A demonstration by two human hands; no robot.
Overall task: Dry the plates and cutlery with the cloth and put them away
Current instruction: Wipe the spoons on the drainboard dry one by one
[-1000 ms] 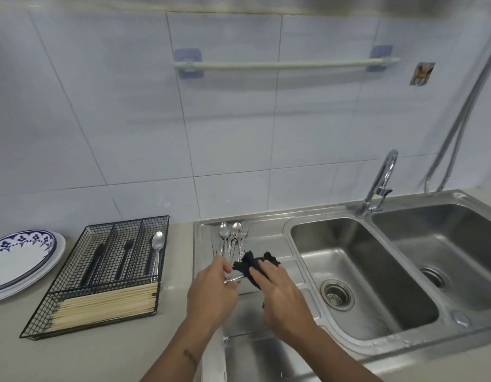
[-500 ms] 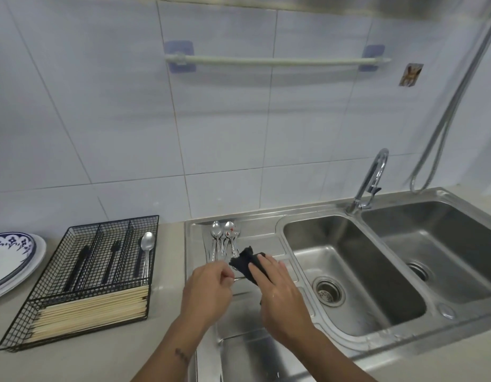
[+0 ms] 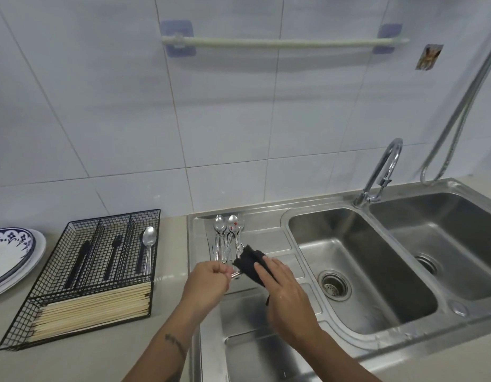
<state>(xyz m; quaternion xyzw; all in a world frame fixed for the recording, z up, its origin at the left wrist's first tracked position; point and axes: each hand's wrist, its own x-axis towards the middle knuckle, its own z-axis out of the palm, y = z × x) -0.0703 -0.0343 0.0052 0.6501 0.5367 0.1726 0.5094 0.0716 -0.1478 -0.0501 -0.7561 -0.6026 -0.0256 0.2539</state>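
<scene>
Left hand (image 3: 208, 279) pinched, right hand (image 3: 280, 288) curled

A single wide-angle head view looks forward and down from above the counter's near edge, facing the tiled wall (image 3: 239, 119). It sits close over the sink's drainboard (image 3: 266, 235), with both forearms entering from the bottom edge. The wire cutlery tray (image 3: 73, 321) lies left, the double sink basins (image 3: 421, 274) right; straight lines bow near the edges.

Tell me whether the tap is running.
Off. No stream falls from the faucet spout, and the basin below shows no splashing.
</scene>
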